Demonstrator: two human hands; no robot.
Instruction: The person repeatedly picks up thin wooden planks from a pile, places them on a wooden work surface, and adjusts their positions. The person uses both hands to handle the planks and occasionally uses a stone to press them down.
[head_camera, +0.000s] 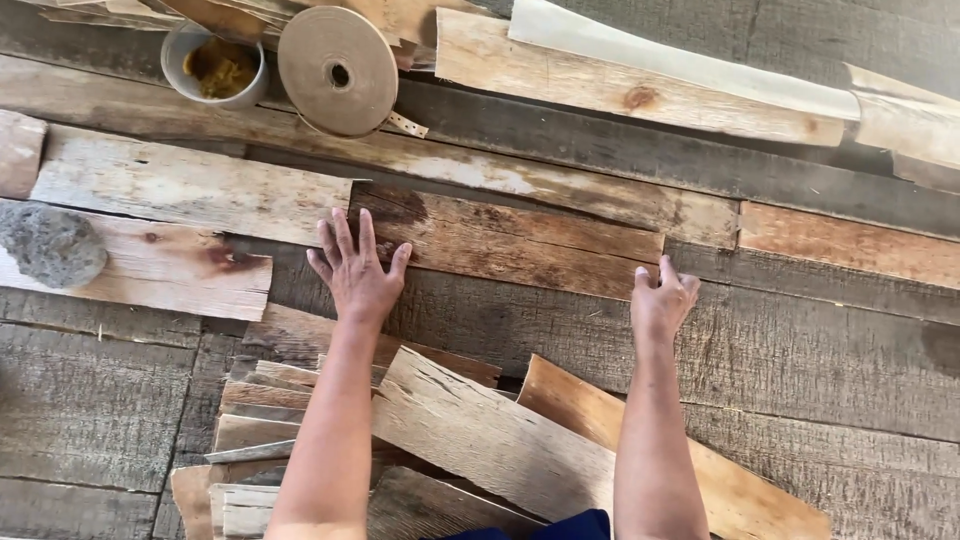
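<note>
Where wood lies: cup (213, 62) of yellow paste (220, 66)

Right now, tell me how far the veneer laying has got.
Done: several veneer sheets lie edge to edge in a row. In hand: the left hand presses flat on the brown sheet while the right hand touches its far edge. Left: a pile of loose sheets lies unplaced; the tape roll and glue pot stand apart.
</note>
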